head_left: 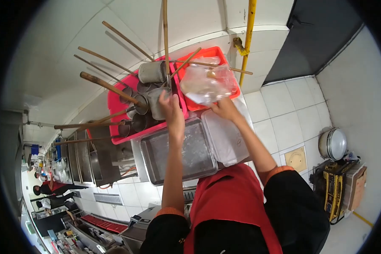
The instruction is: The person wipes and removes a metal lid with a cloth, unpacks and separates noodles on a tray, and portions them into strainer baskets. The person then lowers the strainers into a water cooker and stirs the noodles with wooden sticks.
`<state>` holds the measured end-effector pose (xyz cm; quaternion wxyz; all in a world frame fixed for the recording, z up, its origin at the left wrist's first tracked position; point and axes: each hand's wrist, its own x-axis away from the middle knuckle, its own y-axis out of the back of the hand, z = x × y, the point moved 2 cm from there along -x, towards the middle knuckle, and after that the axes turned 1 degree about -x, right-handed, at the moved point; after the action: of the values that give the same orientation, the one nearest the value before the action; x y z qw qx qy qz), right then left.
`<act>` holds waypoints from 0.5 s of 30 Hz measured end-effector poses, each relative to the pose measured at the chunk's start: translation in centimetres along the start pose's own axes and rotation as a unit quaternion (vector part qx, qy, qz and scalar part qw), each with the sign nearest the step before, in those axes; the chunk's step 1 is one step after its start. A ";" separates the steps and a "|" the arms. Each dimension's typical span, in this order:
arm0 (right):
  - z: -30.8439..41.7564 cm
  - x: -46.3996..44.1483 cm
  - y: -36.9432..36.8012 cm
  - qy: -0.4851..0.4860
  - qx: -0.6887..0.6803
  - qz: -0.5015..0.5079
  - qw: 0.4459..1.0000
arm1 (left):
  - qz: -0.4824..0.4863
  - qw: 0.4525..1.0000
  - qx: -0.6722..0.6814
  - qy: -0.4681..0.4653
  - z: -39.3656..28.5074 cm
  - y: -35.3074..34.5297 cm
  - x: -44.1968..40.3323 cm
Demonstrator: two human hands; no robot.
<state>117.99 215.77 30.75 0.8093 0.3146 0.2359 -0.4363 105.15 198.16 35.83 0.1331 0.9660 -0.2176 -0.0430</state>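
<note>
My left hand (pixel 172 111) is at the right side of the pink tub (pixel 182 111), its fingers slightly blurred and closed about the metal cup of a long-handled ladle (pixel 157 105), whose wooden handle rises upward. Around it, several more metal ladles (pixel 140 103) with long wooden handles lean in the tub. My right hand (pixel 225 108) pinches the near edge of a clear plastic bag (pixel 205 84). That bag lies crumpled over the orange tray (pixel 197 106), with contents I cannot make out clearly.
Below the tubs sit a wet metal tray (pixel 190 146) and a translucent plastic lid or container (pixel 226 137). A yellow pipe (pixel 249 34) runs up the wall. On the right floor are pale basins (pixel 333 144) and a yellow-framed machine (pixel 332 190). People (pixel 51 188) stand far left.
</note>
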 end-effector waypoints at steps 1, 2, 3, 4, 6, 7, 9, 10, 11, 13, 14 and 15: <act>-2.1 -1.5 0.3 -0.026 -0.031 0.206 0.978 | -0.015 0.999 -0.044 -0.021 -1.6 -0.1 0.1; -4.1 -3.2 0.6 -0.051 -0.061 0.401 0.912 | -0.012 0.999 -0.039 -0.025 -2.2 -0.3 0.0; -4.7 -6.3 1.8 -0.060 -0.066 0.447 0.890 | 0.011 0.969 -0.178 -0.171 -3.0 -0.7 -0.1; -4.3 -9.6 2.9 -0.114 -0.031 0.341 0.933 | 0.030 0.899 -0.310 -0.308 -3.7 -1.2 0.2; -7.3 -14.6 2.5 -0.078 0.075 0.197 0.974 | 0.081 0.892 -0.300 -0.328 -3.9 -3.3 0.3; -10.7 -16.2 0.9 0.008 0.146 0.163 0.976 | 0.125 0.873 -0.335 -0.330 -2.5 -4.4 0.0; -15.1 -17.1 -2.0 0.088 0.235 0.215 0.944 | 0.171 0.852 -0.370 -0.328 -0.9 -5.7 -0.1; -16.8 -17.6 -3.4 0.167 0.321 0.259 0.895 | 0.164 0.842 -0.393 -0.332 -0.6 -6.0 -0.3; -18.7 -18.2 -4.5 0.167 0.321 0.259 0.895 | 0.158 0.831 -0.415 -0.336 -0.4 -6.2 -0.8; -21.2 -18.5 -6.3 0.061 0.275 0.404 0.870 | 0.143 0.842 -0.404 -0.327 -0.2 -5.9 -1.5; -21.7 -18.4 -6.6 0.061 0.273 0.407 0.870 | 0.126 0.855 -0.392 -0.316 0.0 -5.6 -1.6; -22.3 -18.7 -6.6 -0.031 0.199 0.307 0.930 | 0.126 0.856 -0.392 -0.313 0.2 -5.3 -1.7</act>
<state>100.45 239.39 25.63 0.8316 0.5124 0.0110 -0.2140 105.80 203.44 34.25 0.4302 0.7337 -0.3328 -0.4073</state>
